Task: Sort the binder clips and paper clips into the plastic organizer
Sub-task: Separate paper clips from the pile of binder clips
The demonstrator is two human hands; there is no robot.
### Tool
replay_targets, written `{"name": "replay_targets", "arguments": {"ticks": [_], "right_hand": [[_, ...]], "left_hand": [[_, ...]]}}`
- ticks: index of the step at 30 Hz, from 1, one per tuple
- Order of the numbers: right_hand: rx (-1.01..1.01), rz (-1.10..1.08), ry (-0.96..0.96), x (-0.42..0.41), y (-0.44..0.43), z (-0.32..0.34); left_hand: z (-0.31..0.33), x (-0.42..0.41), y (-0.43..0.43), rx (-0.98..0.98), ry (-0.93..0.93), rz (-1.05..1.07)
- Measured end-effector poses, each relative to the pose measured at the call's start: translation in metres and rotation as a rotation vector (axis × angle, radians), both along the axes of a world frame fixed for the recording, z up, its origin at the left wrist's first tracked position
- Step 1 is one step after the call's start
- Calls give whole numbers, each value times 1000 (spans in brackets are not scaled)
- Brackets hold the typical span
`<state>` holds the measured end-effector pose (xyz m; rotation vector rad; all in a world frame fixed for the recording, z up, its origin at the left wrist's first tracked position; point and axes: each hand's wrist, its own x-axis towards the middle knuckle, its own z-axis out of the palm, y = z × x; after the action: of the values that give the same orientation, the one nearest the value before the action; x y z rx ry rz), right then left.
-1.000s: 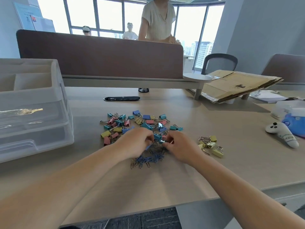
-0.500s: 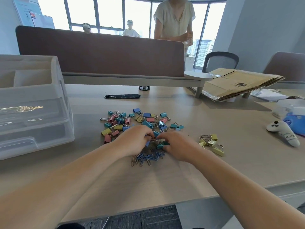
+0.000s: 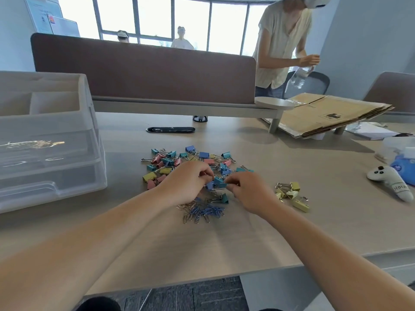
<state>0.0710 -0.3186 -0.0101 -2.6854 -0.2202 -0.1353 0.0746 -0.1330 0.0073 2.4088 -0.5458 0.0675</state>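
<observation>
One pale wood table [image 3: 224, 248] fills the view, backed along its far edge by a brown divider [image 3: 143, 72]. Beyond it are tall windows [image 3: 193, 21] and a standing person [image 3: 283, 41]. A translucent organizer [image 3: 45, 153] with drawers and top compartments sits at the left edge. Flattened cardboard [image 3: 325, 115] lies at the far right corner, and a white controller [image 3: 390, 180] near the right edge. A stretch of wood separates the organizer from the clips, and a wider one runs from them to the near edge, crossed by both forearms.

Binder clips [image 3: 179, 160] in blue, teal, pink and yellow, with silver wire handles, lie jumbled mid-table. Blue and silver paper clips [image 3: 202, 212] are heaped just nearer. A few yellow clips [image 3: 292, 194] lie apart to the right.

The left hand [image 3: 184, 185] and right hand [image 3: 249, 191] meet over the pile's near side, fingers curled, fingertips pinching a blue clip [image 3: 219, 182] between them.
</observation>
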Motion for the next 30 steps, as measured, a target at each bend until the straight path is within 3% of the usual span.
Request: {"name": "replay_targets", "arguments": {"ticks": [8,12,18,30], "right_hand": [[272,-103,-103,-17,-27,12],[457,-195,-55,-18,-46,21],[501,-278,-13,-32,-74,23],[457,-471,166,-50,-144,0]], "left_hand": [[12,-3,-18,-137,-61,18],[20,-6,-38,-151,-36,30],[14,-4,-73,-249,136,-40],[-21,-1,-152,-125,239,-109]]}}
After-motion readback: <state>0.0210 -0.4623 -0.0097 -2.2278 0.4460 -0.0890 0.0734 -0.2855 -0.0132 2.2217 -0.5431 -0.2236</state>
